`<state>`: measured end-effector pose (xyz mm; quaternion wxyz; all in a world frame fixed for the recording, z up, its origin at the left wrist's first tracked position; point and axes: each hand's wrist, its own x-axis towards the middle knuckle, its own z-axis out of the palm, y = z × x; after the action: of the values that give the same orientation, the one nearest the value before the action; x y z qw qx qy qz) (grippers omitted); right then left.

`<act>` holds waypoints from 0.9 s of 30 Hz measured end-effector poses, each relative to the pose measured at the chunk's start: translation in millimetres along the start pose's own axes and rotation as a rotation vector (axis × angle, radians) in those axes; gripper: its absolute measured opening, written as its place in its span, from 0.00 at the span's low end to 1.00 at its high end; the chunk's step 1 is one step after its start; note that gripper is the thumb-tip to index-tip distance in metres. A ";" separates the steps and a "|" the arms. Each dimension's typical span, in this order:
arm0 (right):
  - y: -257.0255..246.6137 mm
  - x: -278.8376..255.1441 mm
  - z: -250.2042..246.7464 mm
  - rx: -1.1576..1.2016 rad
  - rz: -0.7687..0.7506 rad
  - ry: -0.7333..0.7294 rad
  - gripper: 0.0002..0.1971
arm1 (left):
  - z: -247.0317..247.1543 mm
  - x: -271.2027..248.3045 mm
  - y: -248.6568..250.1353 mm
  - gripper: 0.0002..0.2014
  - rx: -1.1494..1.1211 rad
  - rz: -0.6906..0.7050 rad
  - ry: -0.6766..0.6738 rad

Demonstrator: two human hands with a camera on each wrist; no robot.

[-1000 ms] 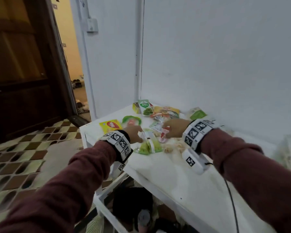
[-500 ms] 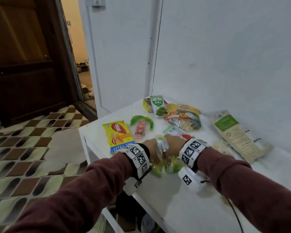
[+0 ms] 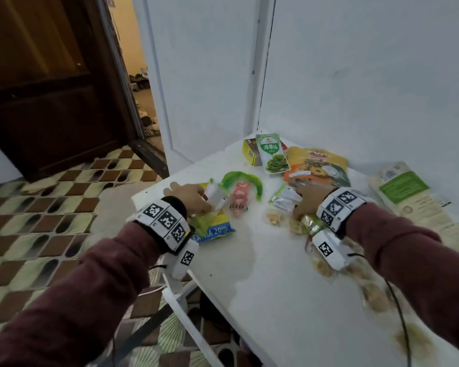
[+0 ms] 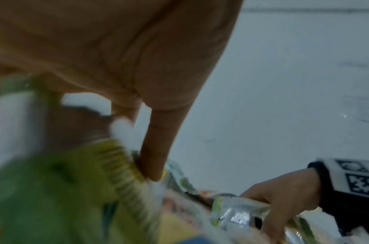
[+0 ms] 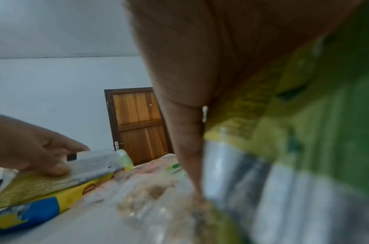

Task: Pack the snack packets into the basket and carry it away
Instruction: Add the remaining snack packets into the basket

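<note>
Head view shows both hands down among snack packets scattered over the white surface (image 3: 263,282); no basket is visible in any view, so where the packets must go cannot be told. The left hand (image 3: 190,198) has its fingers curled round a small green-and-white packet (image 3: 214,193), lifted off a flat yellow-and-blue packet (image 3: 214,229) lying under it near the surface's left edge. The right hand (image 3: 309,201) is curled over a green-and-silver packet (image 3: 285,198), fingertips pressing down by a clear bag of pale nuts (image 3: 273,218). From the right wrist view the green film (image 5: 304,115) lies against the palm, though blur hides just how the fingers close.

Farther back sit a green seaweed pouch (image 3: 272,153), an orange-and-yellow bag (image 3: 318,165), a small yellow box (image 3: 249,153), a curved green-and-pink candy packet (image 3: 240,193), and a long pale packet with a green label (image 3: 408,192) to the right.

These look light and soft: thin crinkly film, air-puffed, likely slick. They should give under a squeeze, and crisp contents could crush, so a gentle pinch on a sealed end or crimped seam seems safest. The flat packets hug the surface; sliding a fingertip under a corner or dragging one to the edge should help. The long packet probably wants a hold near its middle, or it will sag.
</note>
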<state>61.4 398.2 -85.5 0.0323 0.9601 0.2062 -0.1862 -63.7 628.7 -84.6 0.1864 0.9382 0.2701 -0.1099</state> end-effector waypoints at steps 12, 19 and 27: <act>-8.0 3.6 -3.6 0.071 0.082 0.042 0.38 | -2.1 32.6 -11.0 0.26 -0.529 0.040 -0.185; -14.4 -1.2 -3.5 0.143 0.037 0.089 0.27 | -6.1 33.7 -2.4 0.24 -0.347 0.112 -0.238; -2.2 -6.6 -11.3 0.374 -0.052 0.266 0.26 | -22.8 38.8 -8.2 0.15 -0.434 0.202 -0.280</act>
<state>58.8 399.3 -72.6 -0.1783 0.9598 0.1953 -0.0940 -33.6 662.6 -78.3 0.4287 0.8742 0.1640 -0.1587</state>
